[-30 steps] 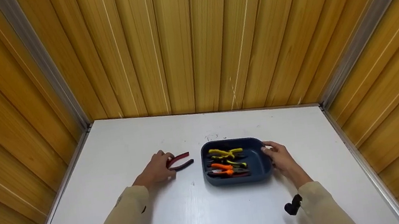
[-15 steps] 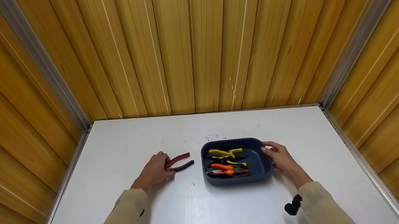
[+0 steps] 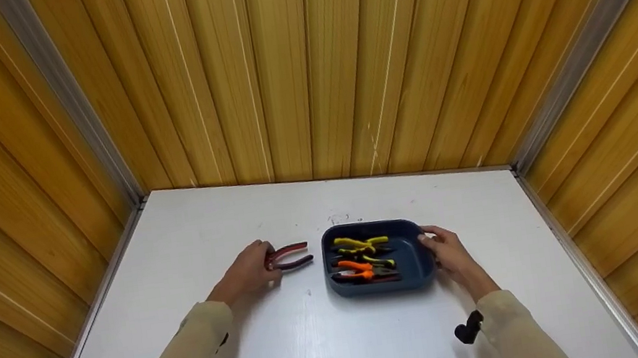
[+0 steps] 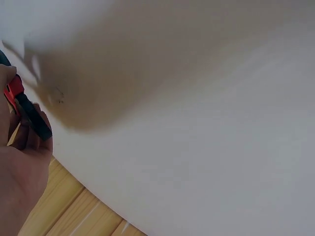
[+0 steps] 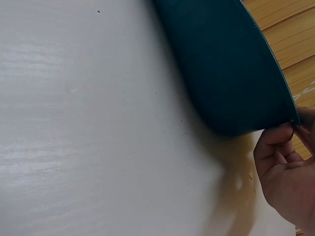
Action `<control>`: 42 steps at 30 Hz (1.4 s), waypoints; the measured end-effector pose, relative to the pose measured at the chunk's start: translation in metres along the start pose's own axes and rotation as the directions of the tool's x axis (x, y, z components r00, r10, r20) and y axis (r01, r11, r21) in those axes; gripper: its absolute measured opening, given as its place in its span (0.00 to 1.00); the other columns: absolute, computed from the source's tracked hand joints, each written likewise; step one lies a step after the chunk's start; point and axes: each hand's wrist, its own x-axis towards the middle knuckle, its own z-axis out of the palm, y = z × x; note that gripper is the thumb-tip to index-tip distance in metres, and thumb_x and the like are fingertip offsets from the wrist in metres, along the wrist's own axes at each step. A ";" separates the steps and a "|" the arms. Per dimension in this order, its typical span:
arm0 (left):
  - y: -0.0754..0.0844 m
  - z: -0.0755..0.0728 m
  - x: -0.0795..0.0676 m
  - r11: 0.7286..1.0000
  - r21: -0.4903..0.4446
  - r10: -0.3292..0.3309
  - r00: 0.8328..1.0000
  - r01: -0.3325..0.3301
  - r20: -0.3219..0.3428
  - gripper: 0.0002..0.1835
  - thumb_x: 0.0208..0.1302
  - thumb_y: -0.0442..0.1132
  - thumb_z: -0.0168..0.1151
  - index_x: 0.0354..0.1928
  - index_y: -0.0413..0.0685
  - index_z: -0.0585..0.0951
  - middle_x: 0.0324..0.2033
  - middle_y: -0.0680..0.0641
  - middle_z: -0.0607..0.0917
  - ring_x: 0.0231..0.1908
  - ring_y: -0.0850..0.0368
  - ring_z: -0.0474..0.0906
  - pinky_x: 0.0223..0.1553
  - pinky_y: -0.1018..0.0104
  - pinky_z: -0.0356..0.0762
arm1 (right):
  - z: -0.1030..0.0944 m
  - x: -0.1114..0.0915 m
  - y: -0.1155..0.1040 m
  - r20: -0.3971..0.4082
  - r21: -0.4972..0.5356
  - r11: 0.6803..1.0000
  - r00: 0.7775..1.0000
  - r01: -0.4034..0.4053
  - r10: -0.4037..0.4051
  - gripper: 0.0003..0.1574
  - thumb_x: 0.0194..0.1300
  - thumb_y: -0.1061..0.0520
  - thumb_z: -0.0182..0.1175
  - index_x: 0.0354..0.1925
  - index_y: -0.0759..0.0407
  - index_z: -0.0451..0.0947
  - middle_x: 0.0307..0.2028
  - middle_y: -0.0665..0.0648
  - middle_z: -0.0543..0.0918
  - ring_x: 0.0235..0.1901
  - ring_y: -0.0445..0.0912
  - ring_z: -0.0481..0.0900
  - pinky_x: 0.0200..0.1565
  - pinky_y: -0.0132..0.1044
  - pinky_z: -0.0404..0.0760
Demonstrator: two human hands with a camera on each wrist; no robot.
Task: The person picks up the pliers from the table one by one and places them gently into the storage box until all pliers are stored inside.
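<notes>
My left hand (image 3: 249, 268) holds a pair of pliers (image 3: 293, 264) with one red and one dark handle. The handles spread apart and point right, toward the tray, while the head is hidden in the fingers. In the left wrist view, a red and black part of the pliers (image 4: 33, 118) shows against the palm. A dark blue tray (image 3: 418, 262) sits to the right, and my right hand (image 3: 451, 253) pinches its right rim. Inside lie several pliers, among them yellow-handled pliers (image 3: 353, 242) at the back and orange-handled pliers (image 3: 353, 266) toward the front. The right wrist view shows thumb and fingers at the tray's rim (image 5: 280, 73).
All of this is on a white table (image 3: 292, 345). Wood-look panels (image 3: 279, 72) wall it in at the back and both sides. A small black device (image 3: 469, 327) is on the right wrist by the sleeve.
The left hand shifts slightly, first a little back, then the pliers' handles come a bit closer to the tray. The right hand and tray stay where they were.
</notes>
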 end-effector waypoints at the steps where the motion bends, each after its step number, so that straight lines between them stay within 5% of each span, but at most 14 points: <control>1: 0.001 -0.001 0.000 1.000 -0.011 0.001 1.000 -0.001 -0.002 0.22 0.63 0.40 0.78 0.54 0.39 0.82 0.40 0.49 0.78 0.40 0.55 0.73 0.46 0.57 0.75 | 0.000 0.000 0.000 0.004 -0.004 1.000 1.000 0.003 -0.003 0.27 0.80 0.53 0.62 0.71 0.60 0.75 0.38 0.58 0.80 0.26 0.44 0.75 0.23 0.34 0.73; 22: 0.032 -0.018 0.003 0.968 -0.231 0.077 0.991 -0.101 -0.113 0.21 0.59 0.39 0.79 0.51 0.40 0.84 0.40 0.49 0.83 0.42 0.55 0.78 0.44 0.60 0.80 | 0.000 0.001 0.000 0.009 -0.010 1.000 1.000 0.002 -0.002 0.27 0.80 0.53 0.62 0.71 0.61 0.75 0.39 0.59 0.81 0.27 0.44 0.75 0.23 0.33 0.72; 34: 0.058 -0.018 0.009 0.951 -0.259 0.140 0.981 -0.170 -0.133 0.21 0.60 0.40 0.79 0.52 0.41 0.83 0.42 0.49 0.83 0.43 0.56 0.79 0.44 0.60 0.81 | -0.001 -0.001 -0.003 0.015 -0.009 1.000 1.000 0.015 -0.015 0.29 0.80 0.53 0.62 0.71 0.63 0.73 0.35 0.56 0.80 0.27 0.44 0.75 0.24 0.35 0.72; 42: 0.073 -0.016 0.016 0.945 -0.269 0.158 0.980 -0.185 -0.118 0.22 0.60 0.41 0.79 0.53 0.42 0.83 0.42 0.49 0.83 0.42 0.56 0.79 0.42 0.63 0.80 | -0.001 0.000 -0.002 0.007 -0.020 1.000 1.000 0.002 -0.002 0.28 0.80 0.53 0.61 0.71 0.61 0.74 0.42 0.60 0.81 0.33 0.47 0.78 0.28 0.36 0.76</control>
